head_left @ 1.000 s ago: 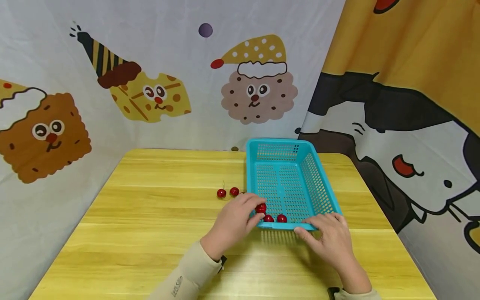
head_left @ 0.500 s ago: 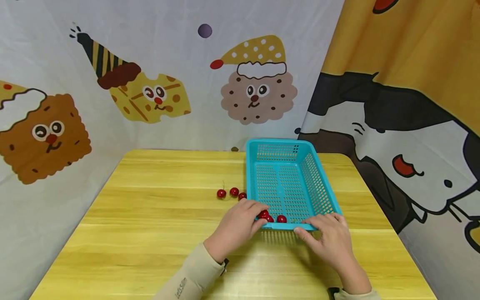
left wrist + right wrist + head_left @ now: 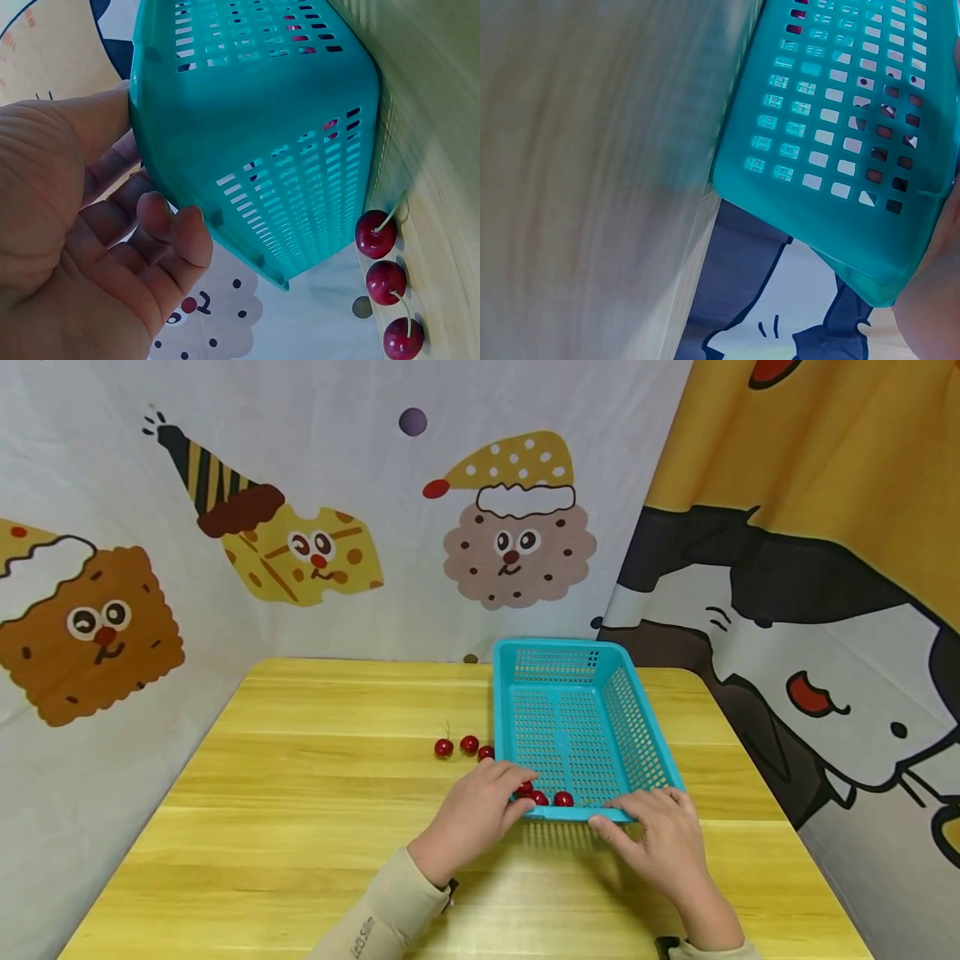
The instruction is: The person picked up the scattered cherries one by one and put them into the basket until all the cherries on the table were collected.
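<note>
A blue-green plastic basket (image 3: 558, 718) stands on the table with several dark red cherries near its front wall. My left hand (image 3: 476, 802) is at the basket's near left corner, thumb and fingertips reaching over the rim. One cherry (image 3: 524, 789) shows between thumb and fingers, low in the basket, apparently loose; the fingertips are partly hidden behind the rim in the left wrist view. Beside it lie a second cherry (image 3: 539, 798) and another cherry (image 3: 563, 799). My right hand (image 3: 660, 835) grips the near right rim, thumb on the outer side, fingers over it.
Left of the basket, on the wooden table (image 3: 300, 827), lie three cherries: a stemmed cherry (image 3: 443, 747), a middle cherry (image 3: 469, 744) and one cherry (image 3: 486, 752) close against the basket wall. A printed cloth (image 3: 322, 452) hangs behind the table.
My left hand has dipped slightly down and right at the corner, and the cherry it held has gone down into the basket. The right hand and basket have stayed put.
</note>
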### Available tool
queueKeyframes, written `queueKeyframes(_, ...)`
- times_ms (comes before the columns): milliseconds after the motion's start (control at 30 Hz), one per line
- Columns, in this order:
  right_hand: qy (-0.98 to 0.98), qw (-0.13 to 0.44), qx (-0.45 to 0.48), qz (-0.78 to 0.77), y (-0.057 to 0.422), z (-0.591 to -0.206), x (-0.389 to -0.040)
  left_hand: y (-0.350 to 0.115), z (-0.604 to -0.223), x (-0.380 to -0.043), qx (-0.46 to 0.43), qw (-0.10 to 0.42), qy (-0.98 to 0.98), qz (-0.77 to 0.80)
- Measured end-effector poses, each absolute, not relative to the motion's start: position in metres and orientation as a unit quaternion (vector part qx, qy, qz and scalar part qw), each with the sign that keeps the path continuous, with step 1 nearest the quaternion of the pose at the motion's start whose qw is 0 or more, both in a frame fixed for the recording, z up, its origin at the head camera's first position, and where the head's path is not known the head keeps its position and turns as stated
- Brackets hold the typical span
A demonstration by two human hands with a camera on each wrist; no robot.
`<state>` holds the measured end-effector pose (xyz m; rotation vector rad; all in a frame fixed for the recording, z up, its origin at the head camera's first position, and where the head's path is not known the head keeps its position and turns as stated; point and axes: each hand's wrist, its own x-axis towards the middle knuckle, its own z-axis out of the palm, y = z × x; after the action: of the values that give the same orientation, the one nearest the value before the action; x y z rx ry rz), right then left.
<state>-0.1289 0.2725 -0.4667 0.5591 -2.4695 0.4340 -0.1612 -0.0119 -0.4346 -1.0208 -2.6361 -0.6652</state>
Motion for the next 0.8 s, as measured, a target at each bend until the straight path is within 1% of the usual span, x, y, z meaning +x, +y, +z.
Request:
queueKeyframes(600, -0.922, 0.281, 0.206, 0.167, 0.2733, -0.4675, -0.1281, -0.0122, -0.4368, -0.1612, -0.357, 0.136, -0.898, -0.217)
queueKeyframes(800, -0.922, 0.278, 0.207, 0.173, 0.2731, -0.4665, -0.1279, -0.0200, -0.4321, -0.1642, -0.353, 0.138, -0.896, -0.232)
